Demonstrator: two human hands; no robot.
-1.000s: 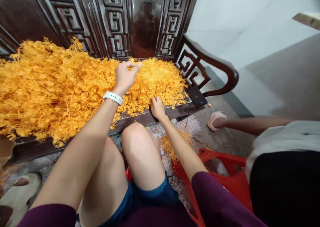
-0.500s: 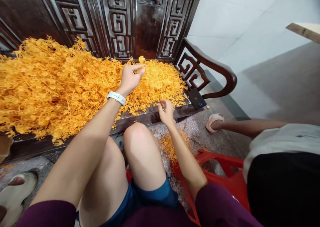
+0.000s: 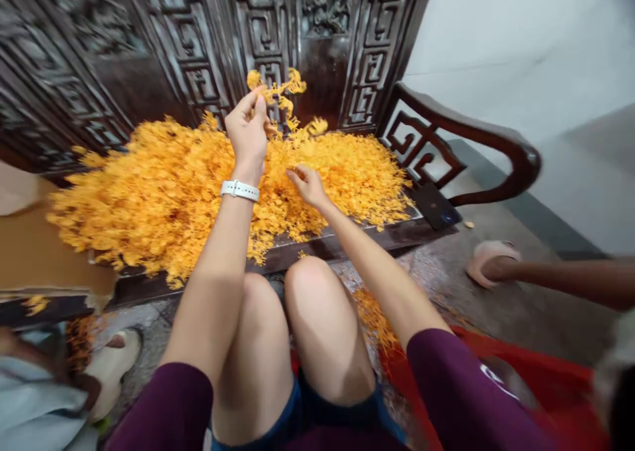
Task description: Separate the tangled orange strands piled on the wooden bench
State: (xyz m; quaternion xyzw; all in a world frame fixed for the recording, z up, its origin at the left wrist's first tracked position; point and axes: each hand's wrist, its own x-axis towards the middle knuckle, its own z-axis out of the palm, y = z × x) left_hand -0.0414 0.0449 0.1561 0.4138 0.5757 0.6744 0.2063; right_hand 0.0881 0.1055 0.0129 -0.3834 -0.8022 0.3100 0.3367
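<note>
My left hand (image 3: 248,130), with a white watch band on its wrist, is raised above the heap. Its thumb and fingers pinch a yellow-orange branching sprig (image 3: 285,94), whose rounded, flower-like tips stick out to the right. Lower down and to the right, my right hand (image 3: 308,185) is closed, fingertips together, just over the front of the heap. Whatever those fingertips may hold is too small to make out. Beneath both hands spreads a big heap of similar yellow-orange sprigs (image 3: 173,193), lying on a dark carved wooden bench (image 3: 317,246).
A black phone (image 3: 436,206) lies by the bench's curved armrest (image 3: 516,153). An open cardboard box (image 3: 44,246) stands at the left. Orange bits (image 3: 374,315) litter the floor near a red plastic stool (image 3: 536,371). Other people's feet show at both sides.
My left hand has risen from the heap with a sprig in its fingers. My right hand has moved from the bench edge up to the heap. The view has shifted left.
</note>
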